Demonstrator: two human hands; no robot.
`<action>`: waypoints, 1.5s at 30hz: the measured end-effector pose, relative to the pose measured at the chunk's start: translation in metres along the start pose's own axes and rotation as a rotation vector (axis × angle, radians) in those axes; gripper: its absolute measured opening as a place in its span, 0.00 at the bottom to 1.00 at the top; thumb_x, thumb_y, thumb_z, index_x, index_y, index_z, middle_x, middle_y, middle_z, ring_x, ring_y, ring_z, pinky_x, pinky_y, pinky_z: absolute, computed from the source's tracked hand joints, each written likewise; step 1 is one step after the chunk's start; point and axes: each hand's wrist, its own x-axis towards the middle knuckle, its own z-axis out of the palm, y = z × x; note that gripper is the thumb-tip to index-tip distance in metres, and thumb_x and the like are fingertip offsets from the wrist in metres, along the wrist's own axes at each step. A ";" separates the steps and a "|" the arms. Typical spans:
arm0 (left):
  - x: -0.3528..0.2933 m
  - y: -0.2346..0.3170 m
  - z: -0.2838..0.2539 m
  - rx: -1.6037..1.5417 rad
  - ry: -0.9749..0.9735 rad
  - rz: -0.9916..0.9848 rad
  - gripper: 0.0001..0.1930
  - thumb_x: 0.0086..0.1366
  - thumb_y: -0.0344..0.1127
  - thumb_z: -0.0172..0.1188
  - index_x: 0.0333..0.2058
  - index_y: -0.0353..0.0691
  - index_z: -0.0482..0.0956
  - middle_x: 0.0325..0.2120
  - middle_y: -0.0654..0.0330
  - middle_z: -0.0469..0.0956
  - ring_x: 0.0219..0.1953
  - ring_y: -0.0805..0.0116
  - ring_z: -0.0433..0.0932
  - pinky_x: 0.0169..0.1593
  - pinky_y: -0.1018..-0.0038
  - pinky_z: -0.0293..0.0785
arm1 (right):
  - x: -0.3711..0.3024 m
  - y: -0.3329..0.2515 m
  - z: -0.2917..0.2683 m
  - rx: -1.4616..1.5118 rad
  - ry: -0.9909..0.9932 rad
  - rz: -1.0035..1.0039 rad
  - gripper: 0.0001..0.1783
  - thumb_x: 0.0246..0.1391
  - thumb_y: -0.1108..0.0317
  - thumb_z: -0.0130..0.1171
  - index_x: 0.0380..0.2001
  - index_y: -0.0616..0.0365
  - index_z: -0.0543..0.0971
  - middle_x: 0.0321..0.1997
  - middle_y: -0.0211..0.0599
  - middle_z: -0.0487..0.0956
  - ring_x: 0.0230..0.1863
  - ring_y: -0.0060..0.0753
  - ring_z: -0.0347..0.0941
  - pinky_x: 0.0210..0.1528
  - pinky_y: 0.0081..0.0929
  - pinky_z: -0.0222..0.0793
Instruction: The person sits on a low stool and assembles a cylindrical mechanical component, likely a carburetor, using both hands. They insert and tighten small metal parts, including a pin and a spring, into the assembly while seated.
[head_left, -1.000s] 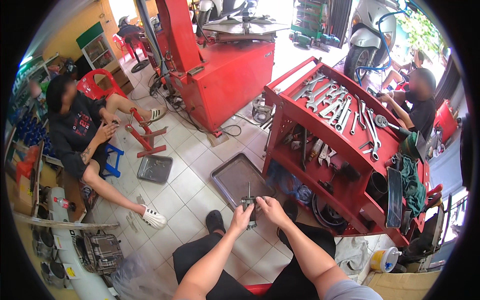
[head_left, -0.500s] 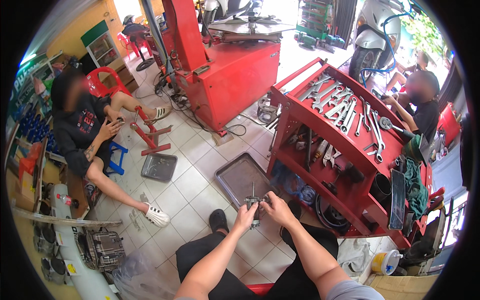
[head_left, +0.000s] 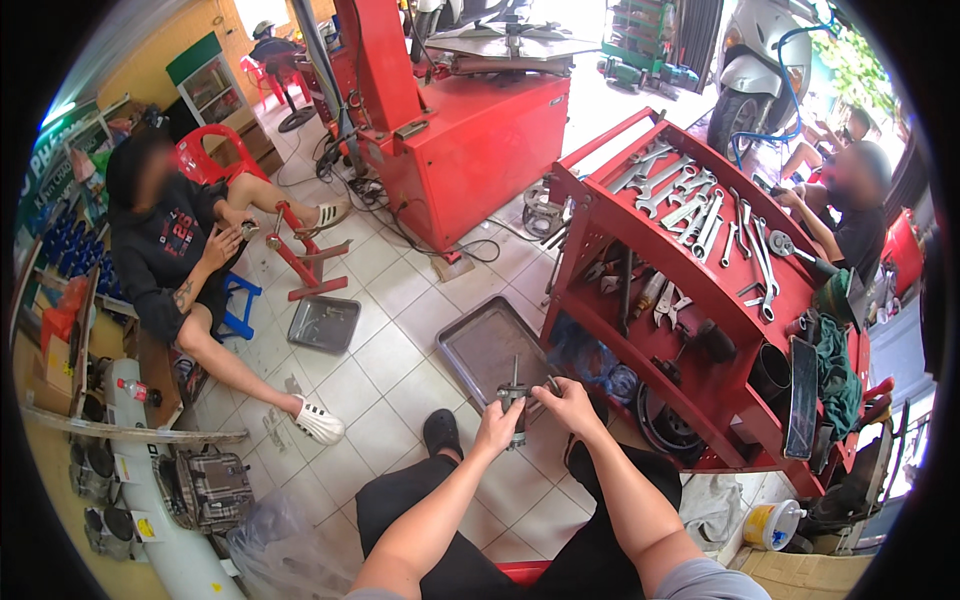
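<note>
My left hand [head_left: 495, 430] is closed around a small grey cylindrical metal part [head_left: 514, 398], with a thin shaft sticking up from its top. It is held upright between my knees, above the tiled floor. Just to the right of the part, the fingers of my right hand [head_left: 568, 408] are pinched together. Something small and dark shows at their tips, too small to name. Beyond my hands a shallow grey metal tray [head_left: 458, 352] lies on the tiles.
A red tool cart [head_left: 610, 215] with several spanners [head_left: 690, 205] stands at the right. Ahead is a red machine [head_left: 480, 150]. On the left a seated person [head_left: 165, 240] handles a small thing beside a red stand [head_left: 298, 250] and a smaller tray [head_left: 325, 325]. Another person [head_left: 850, 210] sits beyond the cart.
My right hand has drawn slightly away from the metal part, still pinched. My left hand keeps its hold on it. The whole view has shifted a little.
</note>
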 end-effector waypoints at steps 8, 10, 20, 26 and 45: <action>-0.001 -0.002 0.001 -0.007 0.019 0.014 0.18 0.67 0.46 0.55 0.30 0.33 0.78 0.21 0.60 0.78 0.22 0.71 0.78 0.26 0.72 0.73 | 0.000 0.010 0.002 0.158 -0.077 -0.018 0.18 0.53 0.56 0.61 0.26 0.64 0.78 0.24 0.31 0.77 0.28 0.20 0.68 0.34 0.25 0.65; 0.001 -0.002 0.001 -0.054 0.023 0.003 0.18 0.67 0.46 0.55 0.30 0.33 0.78 0.21 0.60 0.78 0.21 0.71 0.78 0.26 0.72 0.73 | 0.000 0.006 0.002 0.148 -0.059 -0.019 0.17 0.53 0.58 0.61 0.28 0.64 0.78 0.26 0.31 0.78 0.29 0.20 0.69 0.35 0.24 0.66; 0.005 0.006 0.000 0.015 0.029 0.050 0.15 0.67 0.42 0.54 0.30 0.36 0.78 0.21 0.62 0.78 0.23 0.74 0.77 0.28 0.73 0.72 | 0.010 0.017 0.004 0.154 -0.021 -0.140 0.12 0.54 0.61 0.61 0.28 0.60 0.76 0.26 0.26 0.75 0.30 0.17 0.68 0.34 0.21 0.65; -0.002 -0.012 0.001 0.015 0.046 0.054 0.15 0.67 0.42 0.54 0.28 0.36 0.76 0.18 0.64 0.75 0.20 0.74 0.73 0.26 0.73 0.70 | 0.003 0.020 0.002 0.054 -0.114 0.146 0.13 0.56 0.59 0.60 0.27 0.58 0.76 0.25 0.22 0.72 0.28 0.15 0.64 0.32 0.19 0.63; -0.005 0.021 0.007 -0.009 0.036 -0.030 0.14 0.67 0.40 0.53 0.35 0.33 0.76 0.24 0.59 0.79 0.22 0.71 0.78 0.25 0.74 0.74 | 0.011 0.022 0.000 0.123 -0.049 0.112 0.21 0.47 0.54 0.64 0.29 0.65 0.76 0.24 0.32 0.75 0.29 0.20 0.68 0.33 0.24 0.65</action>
